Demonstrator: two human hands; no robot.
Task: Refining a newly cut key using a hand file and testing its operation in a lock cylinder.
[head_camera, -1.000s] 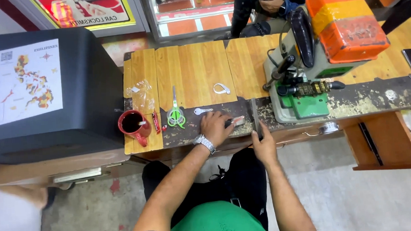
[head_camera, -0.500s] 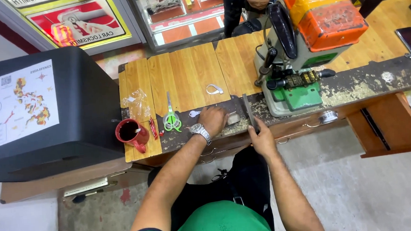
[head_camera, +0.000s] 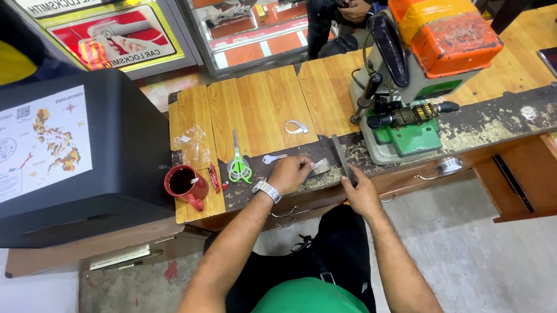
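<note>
Left hand [head_camera: 290, 173] pinches small pale brush [head_camera: 320, 167] on filing-strewn bench edge [head_camera: 255, 189]; right hand [head_camera: 358, 190] grips flat file [head_camera: 341, 159]; filings partly gathered, much debris left by key-cutting machine [head_camera: 414, 79]

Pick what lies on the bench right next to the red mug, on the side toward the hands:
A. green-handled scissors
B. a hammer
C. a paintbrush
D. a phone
A: the green-handled scissors lie between the red mug and the left hand, near a loose key.
</note>
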